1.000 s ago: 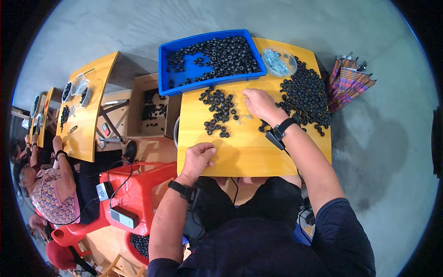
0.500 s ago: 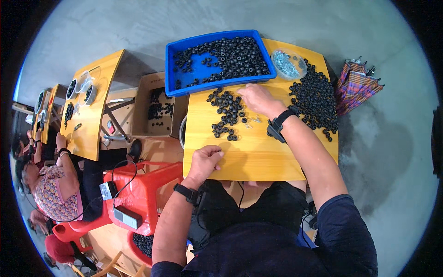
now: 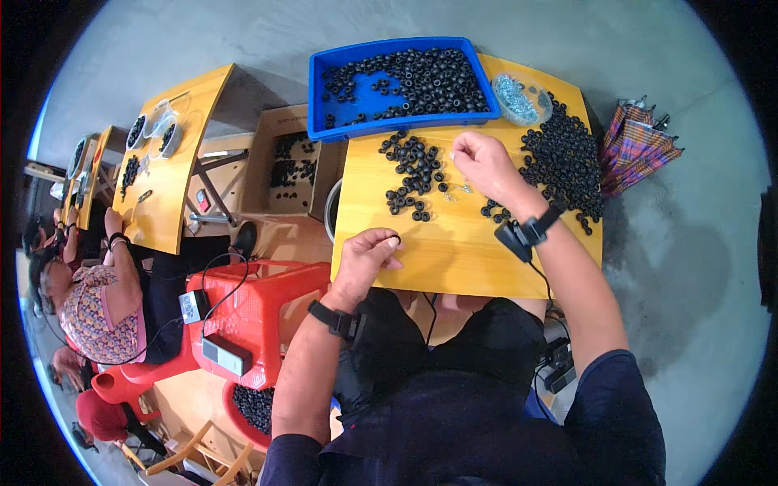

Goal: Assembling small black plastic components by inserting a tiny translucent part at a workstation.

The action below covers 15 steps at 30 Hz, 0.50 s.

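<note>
The left hand (image 3: 366, 257) pinches a small black ring (image 3: 396, 239) between curled fingers at the near edge of the yellow counter (image 3: 454, 259), while the right hand (image 3: 482, 166), fingers bent downward, touches small metal pieces (image 3: 450, 189) beside a loose cluster of black rings (image 3: 412, 174), below the blue tray (image 3: 369, 89).

A single small black rubber ring (image 3: 396, 239) sits pinched at the fingertips of the left hand (image 3: 366, 257), low over the yellow worktop (image 3: 454, 259). A loose cluster of the same black rings (image 3: 412, 174) lies scattered flat on the worktop, just left of the right hand (image 3: 484, 166). Beside that hand's fingers lie a few tiny pale metal pieces (image 3: 450, 190), too small to make out. A few more rings (image 3: 496, 211) lie under the right wrist.
</note>
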### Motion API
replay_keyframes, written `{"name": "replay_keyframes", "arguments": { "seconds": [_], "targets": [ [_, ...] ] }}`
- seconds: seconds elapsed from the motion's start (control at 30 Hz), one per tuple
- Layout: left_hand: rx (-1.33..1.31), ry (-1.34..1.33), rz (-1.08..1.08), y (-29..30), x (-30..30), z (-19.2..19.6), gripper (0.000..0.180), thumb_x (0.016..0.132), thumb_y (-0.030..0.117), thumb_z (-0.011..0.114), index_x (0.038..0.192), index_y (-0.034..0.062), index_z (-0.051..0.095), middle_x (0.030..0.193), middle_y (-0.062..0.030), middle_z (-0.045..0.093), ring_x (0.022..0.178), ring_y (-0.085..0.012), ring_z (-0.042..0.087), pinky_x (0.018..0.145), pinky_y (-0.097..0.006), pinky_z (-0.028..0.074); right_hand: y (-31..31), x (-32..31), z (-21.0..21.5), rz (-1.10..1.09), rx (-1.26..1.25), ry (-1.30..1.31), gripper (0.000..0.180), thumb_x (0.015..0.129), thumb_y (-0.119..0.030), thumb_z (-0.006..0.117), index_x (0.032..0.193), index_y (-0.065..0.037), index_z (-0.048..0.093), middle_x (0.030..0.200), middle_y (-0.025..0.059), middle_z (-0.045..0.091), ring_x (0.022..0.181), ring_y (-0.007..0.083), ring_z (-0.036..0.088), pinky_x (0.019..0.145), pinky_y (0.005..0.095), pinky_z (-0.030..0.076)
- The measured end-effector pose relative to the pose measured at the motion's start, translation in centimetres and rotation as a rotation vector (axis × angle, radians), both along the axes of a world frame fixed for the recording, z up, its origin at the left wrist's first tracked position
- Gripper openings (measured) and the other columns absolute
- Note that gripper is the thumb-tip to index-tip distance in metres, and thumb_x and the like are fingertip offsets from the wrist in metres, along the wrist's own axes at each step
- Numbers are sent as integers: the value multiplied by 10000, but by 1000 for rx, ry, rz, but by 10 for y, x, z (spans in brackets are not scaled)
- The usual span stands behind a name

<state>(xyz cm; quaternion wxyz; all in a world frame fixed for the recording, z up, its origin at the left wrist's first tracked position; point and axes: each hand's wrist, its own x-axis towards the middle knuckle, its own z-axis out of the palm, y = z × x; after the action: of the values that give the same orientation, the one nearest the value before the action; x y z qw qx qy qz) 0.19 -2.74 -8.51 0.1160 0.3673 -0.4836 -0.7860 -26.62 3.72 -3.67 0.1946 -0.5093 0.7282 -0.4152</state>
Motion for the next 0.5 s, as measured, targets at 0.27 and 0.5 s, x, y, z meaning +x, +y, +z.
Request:
{"name": "replay_keyframes", "arguments": {
  "seconds": [0.27,0.5],
  "targets": [
    [-15,374,10,24,2,60,169,906,59,584,1056,-16,609,849,-134,670,663,-190,638,616,-294,540,55,92,61,-13,-44,-677,99,898,-52,584,935,31,623,747,37,602,606,82,580,529,223,507],
    [21,476,-58,40,3,85,174,904,42,593,1064,-27,602,903,-138,677,712,-195,662,676,-294,550,84,121,80,91,-247,-727,105,881,-3,601,968,55,616,839,57,595,680,82,587,582,216,501]
  ]
}}
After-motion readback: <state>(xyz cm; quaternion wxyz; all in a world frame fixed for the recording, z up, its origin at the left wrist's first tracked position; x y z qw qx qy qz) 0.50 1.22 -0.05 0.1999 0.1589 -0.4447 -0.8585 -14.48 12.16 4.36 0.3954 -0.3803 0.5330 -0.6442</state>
